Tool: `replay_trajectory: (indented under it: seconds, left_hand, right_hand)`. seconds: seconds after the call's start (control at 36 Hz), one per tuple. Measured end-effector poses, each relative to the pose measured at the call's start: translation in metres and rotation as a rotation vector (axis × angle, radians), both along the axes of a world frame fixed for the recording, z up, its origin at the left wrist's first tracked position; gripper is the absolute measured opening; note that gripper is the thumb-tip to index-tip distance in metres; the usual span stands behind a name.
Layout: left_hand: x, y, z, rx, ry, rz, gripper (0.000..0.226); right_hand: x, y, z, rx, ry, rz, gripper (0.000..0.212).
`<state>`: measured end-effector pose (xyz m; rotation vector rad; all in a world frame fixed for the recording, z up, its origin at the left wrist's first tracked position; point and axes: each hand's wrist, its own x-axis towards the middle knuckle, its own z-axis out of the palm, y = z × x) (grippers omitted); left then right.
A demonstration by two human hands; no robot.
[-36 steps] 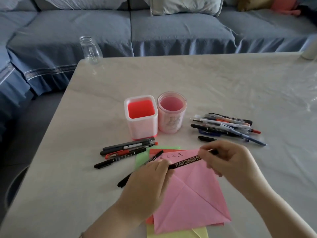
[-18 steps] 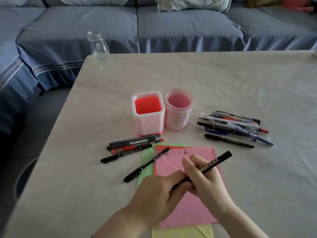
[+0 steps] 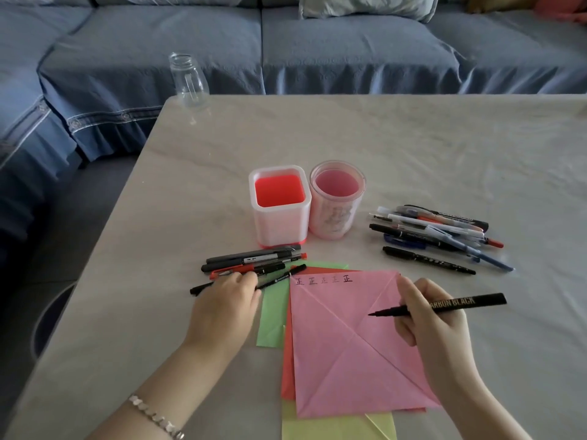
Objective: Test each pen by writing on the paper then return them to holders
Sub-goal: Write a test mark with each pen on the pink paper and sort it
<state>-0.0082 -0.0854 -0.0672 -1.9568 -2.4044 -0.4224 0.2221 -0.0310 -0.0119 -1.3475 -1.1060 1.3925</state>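
The left hand (image 3: 225,300) lies palm down over the near end of the left pen group (image 3: 254,260), its fingers bent onto the pens. They hide what is under them, so I cannot tell whether they grip anything or only rest there. A thin black pen (image 3: 281,277) passes under this hand, with part of its barrel covered.

The right hand (image 3: 435,325) has its fingers clamped round the black marker (image 3: 470,302). They cover the start of its lettering, which reads "ARBON BLACK". The bare tip points left over the pink paper (image 3: 349,344); whether it touches the sheet is hard to make out. 5 written marks (image 3: 324,279) run along the paper's far edge.

A red sheet (image 3: 287,360) and a green sheet (image 3: 273,315) stick out from under the pink paper. A yellow sheet (image 3: 336,428) is cut off by the bottom edge.

The right pen group (image 3: 438,228) is heaped so that its pens cannot be counted. 1 black pen (image 3: 428,260) lies just beside it on the near side.

The square holder (image 3: 279,217) shows its whole red inner bottom. The round holder (image 3: 336,211), touching or just beside it, shows a pink bottom, and the print on its wall is blurred.

A clear glass jar (image 3: 189,79) stands upright at the far left corner of the tabletop (image 3: 413,147). Behind is a blue sofa (image 3: 317,49), cut off at the top.
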Motion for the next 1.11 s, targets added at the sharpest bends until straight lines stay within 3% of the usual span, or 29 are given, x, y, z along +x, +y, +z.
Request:
replay_trajectory:
  seconds: [0.17, 0.28, 0.36, 0.42, 0.5, 0.67, 0.81, 0.92, 1.11]
  left_hand:
    - [-0.015, 0.007, -0.007, 0.133, 0.060, 0.012, 0.030]
    - [0.002, 0.002, -0.003, 0.280, -0.076, 0.028, 0.021]
    - [0.018, -0.004, -0.006, 0.319, -0.164, -0.104, 0.019]
    - [0.021, -0.006, -0.018, 0.311, -0.126, -0.172, 0.014]
    - [0.018, -0.004, -0.034, 0.274, -0.070, -0.164, 0.030]
    - [0.031, -0.008, -0.029, 0.357, 0.008, -0.111, 0.025]
    - [0.071, -0.006, -0.015, 0.164, -0.175, -0.300, 0.034]
    - [0.092, 0.002, -0.019, -0.022, -0.145, -0.339, 0.044]
    - [0.097, 0.013, -0.030, -0.126, -0.109, -0.339, 0.052]
  right_hand:
    - [0.005, 0.002, 0.001, 0.025, -0.026, -0.020, 0.041]
    - [0.007, 0.003, 0.000, 0.030, -0.019, -0.026, 0.043]
    - [0.010, 0.004, -0.001, 0.029, -0.031, -0.028, 0.045]
    - [0.012, 0.004, -0.002, 0.026, -0.037, -0.028, 0.043]
    - [0.013, 0.003, -0.002, 0.016, -0.030, -0.035, 0.041]
    - [0.020, 0.003, -0.004, 0.002, -0.040, -0.055, 0.043]
    - [0.023, 0.007, -0.006, 0.017, -0.084, -0.086, 0.042]
    - [0.023, 0.011, -0.009, 0.035, -0.093, -0.143, 0.037]
    - [0.027, 0.024, -0.017, 0.104, -0.080, -0.165, 0.030]
